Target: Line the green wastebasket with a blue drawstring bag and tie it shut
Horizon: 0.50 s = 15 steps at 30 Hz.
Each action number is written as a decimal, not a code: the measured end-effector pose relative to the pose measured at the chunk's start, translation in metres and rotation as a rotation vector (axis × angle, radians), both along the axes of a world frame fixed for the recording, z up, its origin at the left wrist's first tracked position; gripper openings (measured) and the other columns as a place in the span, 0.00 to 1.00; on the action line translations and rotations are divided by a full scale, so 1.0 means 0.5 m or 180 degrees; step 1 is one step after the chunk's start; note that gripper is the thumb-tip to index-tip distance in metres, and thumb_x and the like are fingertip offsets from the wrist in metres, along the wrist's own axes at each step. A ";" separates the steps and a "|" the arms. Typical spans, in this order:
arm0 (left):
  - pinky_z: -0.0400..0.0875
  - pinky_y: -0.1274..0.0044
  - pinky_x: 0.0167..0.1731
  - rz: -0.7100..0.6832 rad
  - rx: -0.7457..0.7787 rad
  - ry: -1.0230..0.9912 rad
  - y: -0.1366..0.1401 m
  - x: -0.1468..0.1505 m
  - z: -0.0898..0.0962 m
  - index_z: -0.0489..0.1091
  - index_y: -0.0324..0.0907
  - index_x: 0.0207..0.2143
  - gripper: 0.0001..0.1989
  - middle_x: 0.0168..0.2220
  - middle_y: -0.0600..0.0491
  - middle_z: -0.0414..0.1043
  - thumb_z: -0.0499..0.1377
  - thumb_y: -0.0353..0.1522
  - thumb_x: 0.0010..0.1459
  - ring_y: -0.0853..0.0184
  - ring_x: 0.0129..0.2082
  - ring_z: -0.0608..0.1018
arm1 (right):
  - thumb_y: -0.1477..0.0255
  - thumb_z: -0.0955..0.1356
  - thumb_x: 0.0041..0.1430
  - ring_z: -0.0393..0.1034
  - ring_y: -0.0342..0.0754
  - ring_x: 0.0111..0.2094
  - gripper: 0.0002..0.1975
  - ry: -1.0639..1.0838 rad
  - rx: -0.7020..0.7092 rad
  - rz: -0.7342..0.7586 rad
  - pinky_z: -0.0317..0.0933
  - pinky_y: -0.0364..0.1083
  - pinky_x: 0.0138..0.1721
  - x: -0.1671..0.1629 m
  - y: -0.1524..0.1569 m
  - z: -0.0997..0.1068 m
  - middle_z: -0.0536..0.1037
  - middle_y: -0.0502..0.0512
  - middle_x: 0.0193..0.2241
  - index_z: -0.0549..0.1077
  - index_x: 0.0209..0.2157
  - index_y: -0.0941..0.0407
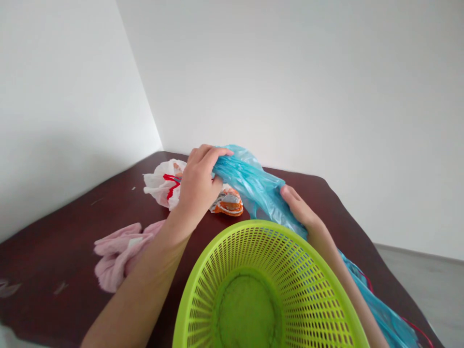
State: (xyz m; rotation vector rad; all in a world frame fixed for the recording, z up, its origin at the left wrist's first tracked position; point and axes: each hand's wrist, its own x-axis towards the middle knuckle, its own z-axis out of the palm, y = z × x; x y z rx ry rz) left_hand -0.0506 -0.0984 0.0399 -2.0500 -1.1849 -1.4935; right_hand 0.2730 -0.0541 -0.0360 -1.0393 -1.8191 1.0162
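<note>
Between my two hands stretches a crumpled blue plastic bag (253,181), held above the far part of the table. My left hand (203,176) grips its upper left end, fingers over the top and thumb below. My right hand (299,205) is closed around the lower right part, with most of its fingers hidden behind the plastic. Below the bag, close to me, is a green plastic basket (250,309) with slotted sides and nothing inside. An orange and white crumpled plastic packet (229,202) lies just under the bag.
A white plastic bag with red ties (163,183) lies at the far left of the dark table (72,241). A pink cloth (119,251) sits beside my left forearm. More blue plastic with a red cord (380,304) spreads along the right edge. White walls (271,72) stand behind and left.
</note>
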 end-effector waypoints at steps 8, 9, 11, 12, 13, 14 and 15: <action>0.76 0.55 0.61 0.0490 -0.0033 -0.0011 0.034 -0.034 -0.018 0.84 0.50 0.44 0.18 0.54 0.46 0.78 0.64 0.19 0.65 0.48 0.55 0.77 | 0.72 0.75 0.60 0.76 0.52 0.34 0.04 -0.1743 0.0838 -0.0395 0.65 0.48 0.38 -0.034 0.025 -0.016 0.86 0.55 0.35 0.83 0.31 0.52; 0.75 0.53 0.63 0.0573 -0.0018 -0.0072 0.037 -0.039 -0.021 0.84 0.50 0.43 0.16 0.57 0.46 0.77 0.65 0.19 0.64 0.47 0.58 0.77 | 0.75 0.72 0.57 0.77 0.52 0.37 0.05 -0.1615 0.1014 -0.0488 0.67 0.49 0.41 -0.035 0.030 -0.019 0.86 0.57 0.39 0.82 0.32 0.52; 0.72 0.49 0.69 0.0643 0.0037 -0.0234 0.045 -0.051 -0.024 0.83 0.49 0.43 0.15 0.64 0.44 0.76 0.65 0.20 0.62 0.42 0.66 0.74 | 0.76 0.69 0.51 0.77 0.54 0.41 0.10 -0.1165 0.1181 -0.0633 0.66 0.49 0.44 -0.033 0.037 -0.019 0.86 0.57 0.42 0.80 0.34 0.52; 0.70 0.49 0.71 0.0588 0.0040 -0.0338 0.050 -0.058 -0.026 0.83 0.49 0.43 0.15 0.67 0.43 0.75 0.65 0.21 0.61 0.41 0.69 0.73 | 0.76 0.67 0.49 0.76 0.54 0.40 0.10 -0.0905 0.1150 -0.0724 0.65 0.50 0.43 -0.032 0.038 -0.016 0.84 0.55 0.38 0.78 0.33 0.51; 0.70 0.50 0.72 0.0462 -0.0018 -0.0478 0.056 -0.065 -0.028 0.82 0.49 0.44 0.15 0.68 0.43 0.76 0.65 0.21 0.61 0.42 0.69 0.74 | 0.74 0.66 0.48 0.73 0.54 0.38 0.09 -0.0630 0.1064 -0.0850 0.63 0.50 0.40 -0.032 0.037 -0.012 0.80 0.53 0.33 0.75 0.31 0.51; 0.72 0.53 0.70 0.0276 -0.0163 -0.0658 0.064 -0.072 -0.031 0.81 0.49 0.46 0.15 0.65 0.44 0.78 0.63 0.22 0.61 0.44 0.67 0.76 | 0.73 0.65 0.47 0.69 0.53 0.34 0.06 -0.0354 0.0949 -0.0978 0.59 0.50 0.37 -0.033 0.034 -0.007 0.75 0.51 0.28 0.72 0.29 0.50; 0.75 0.56 0.66 0.0052 -0.0380 -0.0874 0.073 -0.077 -0.034 0.81 0.48 0.46 0.15 0.59 0.45 0.82 0.62 0.23 0.62 0.48 0.62 0.80 | 0.72 0.65 0.47 0.65 0.52 0.32 0.04 -0.0086 0.0845 -0.1085 0.56 0.50 0.35 -0.034 0.029 -0.002 0.69 0.49 0.25 0.69 0.28 0.49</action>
